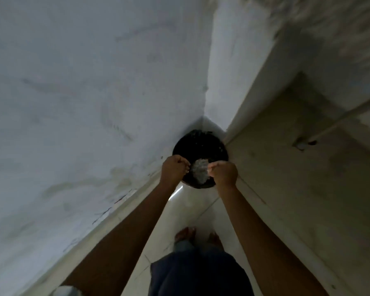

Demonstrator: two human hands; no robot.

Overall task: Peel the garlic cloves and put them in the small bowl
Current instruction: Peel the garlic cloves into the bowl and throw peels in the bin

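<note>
Black bin [201,144] in the floor corner holds pale peels [199,173]. Left hand [173,170] and right hand [224,173] hover above it, fingers [185,167] curled; I cannot tell whether they hold anything.

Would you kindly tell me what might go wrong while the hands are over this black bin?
The whitish clump, probably peel, shows between the left hand and right hand over the black bin; light bits may drift past its rim onto the tiled floor. The bare feet stand close, so fallen scraps could be trodden on. In this dim light, a good clove might get binned unnoticed.
</note>
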